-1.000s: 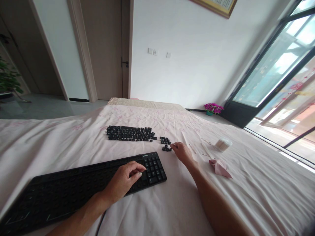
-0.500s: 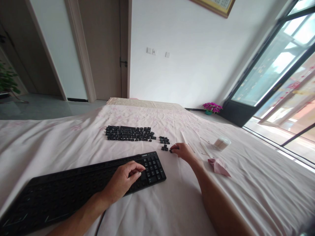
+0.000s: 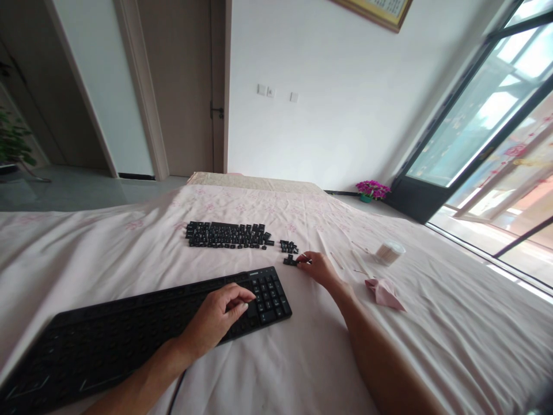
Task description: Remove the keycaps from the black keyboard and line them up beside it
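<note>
A black keyboard [image 3: 142, 317] lies slantwise on the cloth. Its number pad at the right end has keycaps on; the left and middle look bare of them. My left hand [image 3: 218, 314] rests over it beside the number pad, thumb and fingers drawn together; whether anything is between them is hidden. My right hand [image 3: 317, 268] is down at the cloth, its fingertips pinching a small black keycap [image 3: 309, 262]. Just left of those fingers lies a small group of arrow-shaped keycaps [image 3: 290, 261], with another small cluster of keycaps [image 3: 287, 246] behind it.
Many loose keycaps [image 3: 227, 235] lie in rows beyond the keyboard. To the right are a round tub of cotton swabs [image 3: 390, 252], a crumpled pink cloth [image 3: 384, 293] and a few loose swabs [image 3: 337, 261]. A pale flowered bedsheet [image 3: 302, 334] covers the surface, with folds.
My right hand has shifted slightly left, closer to the small keycap group, and its fingers have moved. The left hand and the keyboard have stayed in place.
</note>
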Tool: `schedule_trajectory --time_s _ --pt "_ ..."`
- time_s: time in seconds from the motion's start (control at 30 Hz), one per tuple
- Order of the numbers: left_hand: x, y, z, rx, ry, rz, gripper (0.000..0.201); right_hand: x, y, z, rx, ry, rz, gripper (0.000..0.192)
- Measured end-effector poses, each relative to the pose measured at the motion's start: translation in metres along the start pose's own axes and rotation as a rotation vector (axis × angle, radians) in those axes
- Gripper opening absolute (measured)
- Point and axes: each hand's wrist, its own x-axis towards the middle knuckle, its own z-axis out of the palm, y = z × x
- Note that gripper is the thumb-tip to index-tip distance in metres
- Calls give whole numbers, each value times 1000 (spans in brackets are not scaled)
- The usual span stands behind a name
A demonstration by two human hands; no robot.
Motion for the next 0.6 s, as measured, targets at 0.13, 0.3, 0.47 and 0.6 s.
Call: schedule_trajectory --time_s 0.13,0.3,0.47,0.6 --pt "0 0 0 -6 3 4 20 0 1 0 14 2 -2 24" --pt "0 -1 0 -16 9 7 19 -4 -6 -3 15 39 -13 26" --pt "1 0 -2 -58 54 -28 17 -8 -19 -13 57 185 8 42" --pt "2 0 -3 -154 64 -71 18 -11 -38 -17 230 178 -92 53"
